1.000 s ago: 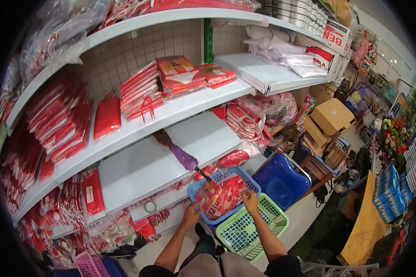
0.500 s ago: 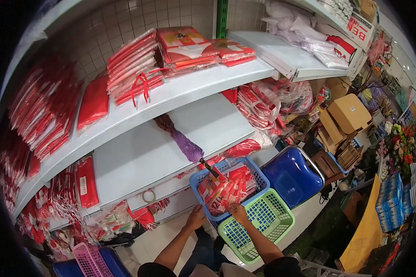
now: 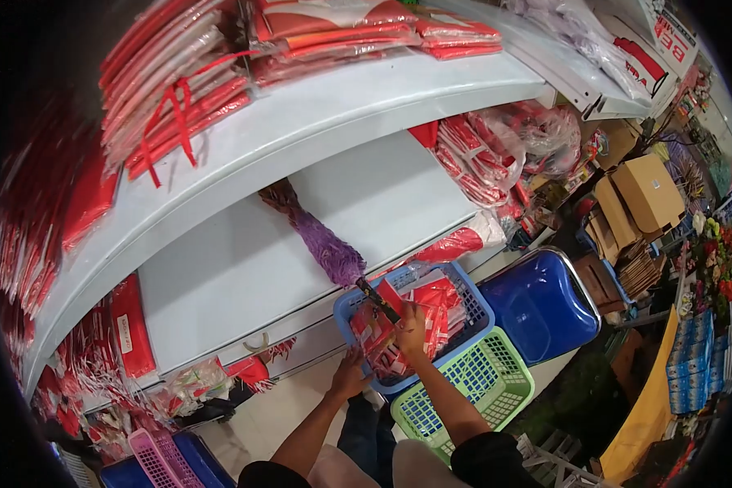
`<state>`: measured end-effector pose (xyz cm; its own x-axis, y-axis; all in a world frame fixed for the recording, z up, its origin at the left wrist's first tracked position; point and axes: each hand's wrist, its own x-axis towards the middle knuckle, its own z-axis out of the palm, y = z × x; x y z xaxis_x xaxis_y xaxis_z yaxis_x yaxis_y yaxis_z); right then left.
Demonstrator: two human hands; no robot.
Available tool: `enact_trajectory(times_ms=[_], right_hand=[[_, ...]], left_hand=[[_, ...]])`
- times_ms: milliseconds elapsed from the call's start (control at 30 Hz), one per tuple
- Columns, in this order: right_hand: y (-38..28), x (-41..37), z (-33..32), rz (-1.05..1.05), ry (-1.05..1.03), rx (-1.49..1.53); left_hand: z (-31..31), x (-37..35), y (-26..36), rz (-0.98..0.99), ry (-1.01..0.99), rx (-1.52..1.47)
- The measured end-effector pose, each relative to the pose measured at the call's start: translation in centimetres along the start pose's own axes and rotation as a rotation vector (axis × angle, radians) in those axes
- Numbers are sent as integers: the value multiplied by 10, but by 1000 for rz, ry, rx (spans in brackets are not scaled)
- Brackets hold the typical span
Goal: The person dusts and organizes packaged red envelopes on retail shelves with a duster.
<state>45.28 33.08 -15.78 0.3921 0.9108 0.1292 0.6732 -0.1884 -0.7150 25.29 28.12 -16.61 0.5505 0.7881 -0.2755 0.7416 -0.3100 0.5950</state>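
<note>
A blue plastic basket (image 3: 486, 307) holds red packets in clear wrap (image 3: 437, 297). My left hand (image 3: 350, 376) is at the basket's near left side, fingers and thumb against its rim. Over the packets, my right hand (image 3: 411, 329) closes at the end of the black handle of a purple feather duster (image 3: 329, 250). The duster lies slanting from the shelf (image 3: 220, 268) down across the basket's far rim. Part of the right hand's grip is hidden by its own back. A green basket (image 3: 519, 370) stands against the blue one, on its near right side.
Stacks of red wrapped packets (image 3: 175, 89) lie on the upper shelf (image 3: 333, 106). A blue chair seat (image 3: 537, 305) is right of the baskets, with cardboard boxes (image 3: 649, 191) beyond. A pink basket (image 3: 163, 459) is at lower left. A tape roll (image 3: 256, 342) is by the lower shelf.
My right hand has moved from the blue basket's near rim in over the packets to the duster's handle. My left hand stays at the basket's side. The view has shifted closer to the shelves.
</note>
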Motion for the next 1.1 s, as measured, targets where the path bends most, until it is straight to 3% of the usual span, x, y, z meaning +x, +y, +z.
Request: enact_trajectory(times_ms=[100, 200, 433, 533, 633, 667, 733, 800, 933, 1033, 1100], right_hand=[[-4, 13, 6, 43, -65, -252], [-1, 15, 11, 53, -81, -307], [17, -14, 6, 114, 125, 317], [27, -25, -33, -1, 105, 422], [33, -30, -85, 167, 55, 633], [35, -29, -102, 76, 111, 620], [31, -29, -144, 210, 142, 706], [19, -25, -185, 170, 163, 755], [-79, -33, -276, 58, 181, 638], [-138, -39, -309, -6, 43, 734], [-160, -36, -310, -56, -92, 803]], left_hand=[[-2, 3, -5, -17, -58, 36], [-4, 3, -6, -15, -94, 87], [-8, 2, -4, -46, -90, 19], [-2, -9, -10, -56, -43, -34], [8, -19, -22, -27, 49, -73], [5, -22, -16, -24, 142, -150], [-5, -30, -5, -15, 322, -304], [-33, -31, 21, -32, 408, -531], [-108, -57, 93, 27, 743, -860], [-143, -64, 109, 145, 828, -1154], [-178, -72, 128, 137, 662, -1252]])
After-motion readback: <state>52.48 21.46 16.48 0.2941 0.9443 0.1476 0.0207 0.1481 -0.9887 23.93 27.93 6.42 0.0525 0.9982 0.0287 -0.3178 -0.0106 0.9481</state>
